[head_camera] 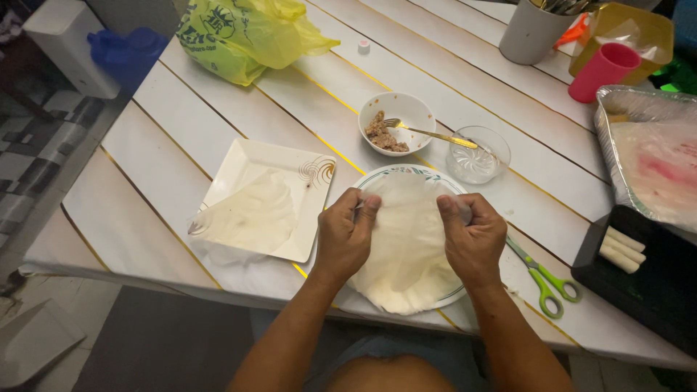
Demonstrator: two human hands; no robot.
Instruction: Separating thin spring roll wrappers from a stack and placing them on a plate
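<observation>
Pale and paper-thin, a wrapper sheet is lying draped over a round plate at the table's near edge, and both hands are working its upper rim: the left hand and the right hand are each pinching it between closed fingertips. It is looking bare, so filling and rolling seem undone, though finished rolls are lying in a black tray. Filling is waiting in the white bowl; spare sheets are resting on the square plate.
</observation>
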